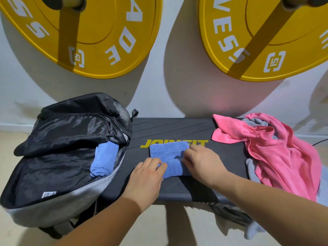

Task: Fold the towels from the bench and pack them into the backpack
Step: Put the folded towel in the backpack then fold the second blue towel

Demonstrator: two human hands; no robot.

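Pressing flat on the blue towel (168,157) at frame centre, both hands are resting open: left hand (148,173) nearer the backpack (58,157), lying lower left; right hand (202,162) farther.

Both hands (177,166) press folded blue towel (168,157) on bench (177,128).

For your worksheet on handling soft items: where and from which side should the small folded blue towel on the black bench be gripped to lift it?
Probably pinch the small folded blue towel at its two short ends, the left hand from the left and the right hand from the right: it lies flat in layers, so this likely keeps the folds together.
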